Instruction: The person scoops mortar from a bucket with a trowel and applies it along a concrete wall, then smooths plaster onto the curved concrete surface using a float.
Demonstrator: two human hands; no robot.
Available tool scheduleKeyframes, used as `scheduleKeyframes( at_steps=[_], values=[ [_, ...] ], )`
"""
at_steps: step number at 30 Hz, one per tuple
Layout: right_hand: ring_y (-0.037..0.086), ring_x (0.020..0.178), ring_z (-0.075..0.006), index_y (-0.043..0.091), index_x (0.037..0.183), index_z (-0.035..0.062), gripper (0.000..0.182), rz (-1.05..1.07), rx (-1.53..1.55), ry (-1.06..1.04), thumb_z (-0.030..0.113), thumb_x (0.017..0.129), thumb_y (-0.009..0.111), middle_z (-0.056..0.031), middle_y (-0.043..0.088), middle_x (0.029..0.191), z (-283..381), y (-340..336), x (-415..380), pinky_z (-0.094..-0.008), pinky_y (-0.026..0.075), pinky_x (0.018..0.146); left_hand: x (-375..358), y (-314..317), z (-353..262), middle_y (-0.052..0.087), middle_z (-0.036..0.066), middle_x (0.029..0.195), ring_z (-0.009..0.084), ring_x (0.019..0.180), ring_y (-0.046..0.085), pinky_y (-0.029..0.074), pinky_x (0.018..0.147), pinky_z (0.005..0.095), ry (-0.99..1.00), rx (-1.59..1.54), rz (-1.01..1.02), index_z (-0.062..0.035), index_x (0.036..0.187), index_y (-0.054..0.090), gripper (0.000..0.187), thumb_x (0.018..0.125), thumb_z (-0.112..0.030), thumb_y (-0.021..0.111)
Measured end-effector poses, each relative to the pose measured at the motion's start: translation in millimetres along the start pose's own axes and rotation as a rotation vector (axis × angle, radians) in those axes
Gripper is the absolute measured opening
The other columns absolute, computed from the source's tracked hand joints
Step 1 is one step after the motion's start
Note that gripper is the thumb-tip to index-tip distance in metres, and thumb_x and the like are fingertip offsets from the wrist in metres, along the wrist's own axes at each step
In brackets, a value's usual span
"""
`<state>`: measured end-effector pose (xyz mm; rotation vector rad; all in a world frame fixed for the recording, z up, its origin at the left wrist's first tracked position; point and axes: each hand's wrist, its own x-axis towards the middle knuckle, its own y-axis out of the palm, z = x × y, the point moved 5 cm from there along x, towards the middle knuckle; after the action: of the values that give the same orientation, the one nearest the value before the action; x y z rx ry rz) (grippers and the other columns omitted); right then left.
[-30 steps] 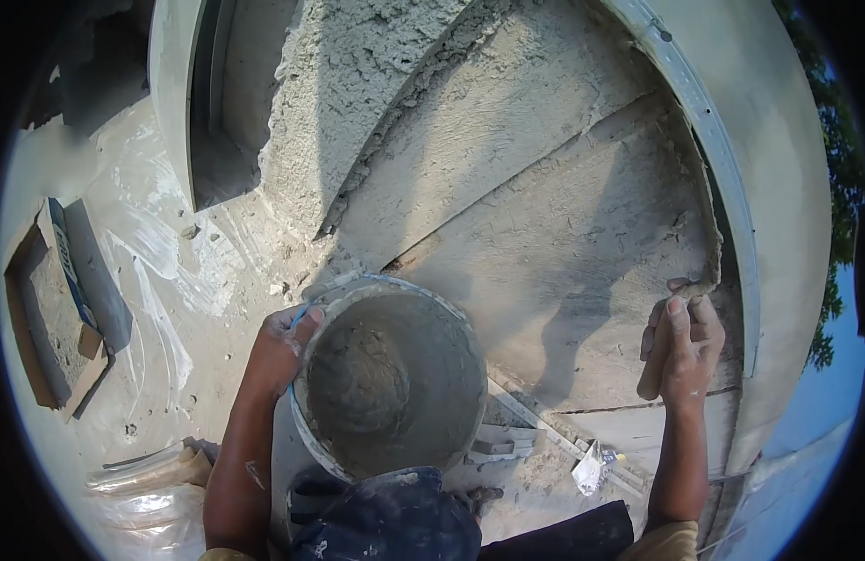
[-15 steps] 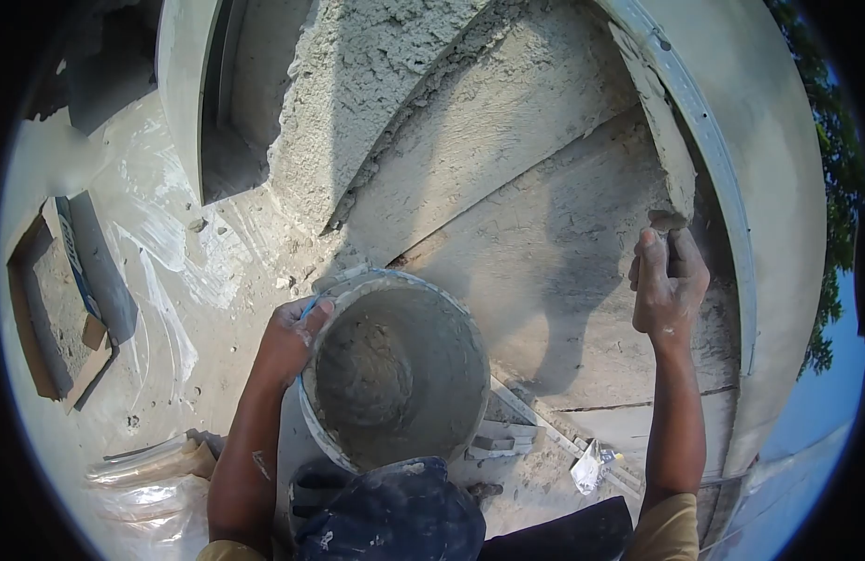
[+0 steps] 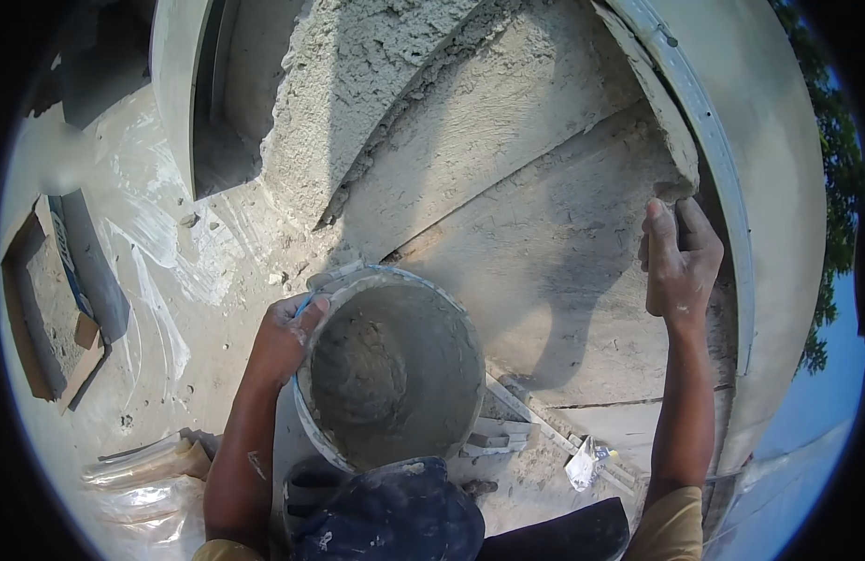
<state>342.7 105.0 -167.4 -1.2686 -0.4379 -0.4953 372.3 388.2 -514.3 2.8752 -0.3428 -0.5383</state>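
While our left hand (image 3: 287, 335) clamps the rim of the mortar bucket (image 3: 451, 374) just to its right, our right hand (image 3: 682, 266), fingers curled round the trowel (image 3: 659, 103) extending ahead, should keep the blade steady.

Bare boards between bucket (image 3: 390, 374) and rail (image 3: 708, 117).

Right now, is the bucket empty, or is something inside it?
Not empty, and not full: grey mix lies low in the bucket, and the smeared inner wall shows above it up to the rim.
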Motion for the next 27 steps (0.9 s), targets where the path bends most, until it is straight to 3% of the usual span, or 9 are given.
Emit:
scheduleKeyframes(
  at_steps=[3, 6, 12, 14, 17, 21, 24, 27],
  values=[
    [0.041, 0.057, -0.0066, 0.062, 0.095, -0.0033, 0.023, -0.022, -0.014, -0.059, 0.019, 0.096, 0.065, 0.0010, 0.049, 0.066, -15, 5, -15, -0.0228, 0.034, 0.052, 0, 0, 0, 0.070, 0.004, 0.090, 0.0100, 0.078, 0.061, 0.050, 0.074, 0.0275, -0.005, -0.037, 0.017, 0.0010, 0.105, 0.071, 0.036, 0.098, -0.033, 0.062],
    [0.046, 0.054, -0.0053, 0.063, 0.110, -0.0027, 0.032, 0.057, -0.171, -0.170, 0.028, 0.099, 0.062, 0.0012, 0.052, 0.066, -28, 5, -21, -0.0221, 0.038, 0.050, 6, -1, 10, 0.070, 0.004, 0.091, 0.0105, 0.079, 0.062, 0.050, 0.075, 0.0276, 0.001, -0.066, 0.052, 0.0011, 0.107, 0.071, 0.036, 0.098, -0.033, 0.062],
    [0.044, 0.053, -0.0068, 0.057, 0.083, 0.0032, 0.026, 0.064, -0.003, -0.021, 0.024, 0.098, 0.062, 0.0005, 0.050, 0.064, -4, 27, 19, -0.0248, 0.037, 0.048, 2, 1, 2, 0.070, 0.004, 0.092, 0.0108, 0.079, 0.062, 0.050, 0.076, 0.0275, 0.019, -0.036, 0.042, 0.0016, 0.108, 0.070, 0.036, 0.098, -0.032, 0.061],
    [0.040, 0.061, -0.0076, 0.053, 0.077, 0.0030, 0.031, 0.048, 0.174, 0.086, 0.025, 0.096, 0.065, 0.0011, 0.046, 0.065, 19, 33, 24, -0.0261, 0.035, 0.055, 0, 0, -2, 0.070, 0.004, 0.092, 0.0110, 0.080, 0.062, 0.050, 0.077, 0.0277, 0.026, -0.028, 0.044, 0.0016, 0.108, 0.070, 0.035, 0.098, -0.031, 0.061],
    [0.041, 0.057, -0.0049, 0.055, 0.078, 0.0039, 0.027, 0.025, 0.183, 0.025, 0.022, 0.096, 0.064, 0.0035, 0.048, 0.065, 15, 33, 17, -0.0238, 0.033, 0.052, 0, -1, -2, 0.070, 0.005, 0.092, 0.0112, 0.081, 0.062, 0.049, 0.078, 0.0280, 0.028, -0.028, 0.055, 0.0016, 0.108, 0.071, 0.035, 0.098, -0.031, 0.061],
    [0.047, 0.050, -0.0059, 0.059, 0.087, 0.0029, 0.022, -0.017, 0.110, -0.127, 0.022, 0.098, 0.062, -0.0004, 0.052, 0.064, 7, 35, -8, -0.0236, 0.038, 0.045, 4, -3, 5, 0.071, 0.005, 0.093, 0.0112, 0.082, 0.062, 0.049, 0.078, 0.0281, 0.022, -0.009, 0.047, 0.0012, 0.109, 0.071, 0.035, 0.098, -0.030, 0.061],
    [0.046, 0.051, -0.0053, 0.058, 0.081, 0.0029, 0.027, 0.081, 0.123, 0.034, 0.024, 0.097, 0.065, 0.0010, 0.052, 0.062, 7, 34, 0, -0.0233, 0.035, 0.047, 3, 0, 0, 0.071, 0.005, 0.094, 0.0111, 0.082, 0.062, 0.049, 0.078, 0.0281, 0.020, 0.023, 0.055, 0.0012, 0.109, 0.071, 0.034, 0.099, -0.030, 0.060],
    [0.052, 0.052, -0.0075, 0.059, 0.081, 0.0031, 0.030, 0.106, 0.165, 0.140, 0.028, 0.097, 0.065, -0.0018, 0.055, 0.063, 22, 36, 18, -0.0246, 0.040, 0.046, 0, 2, -2, 0.071, 0.005, 0.093, 0.0110, 0.082, 0.062, 0.050, 0.078, 0.0281, 0.002, -0.075, 0.053, 0.0014, 0.109, 0.071, 0.034, 0.099, -0.029, 0.059]
  ],
)
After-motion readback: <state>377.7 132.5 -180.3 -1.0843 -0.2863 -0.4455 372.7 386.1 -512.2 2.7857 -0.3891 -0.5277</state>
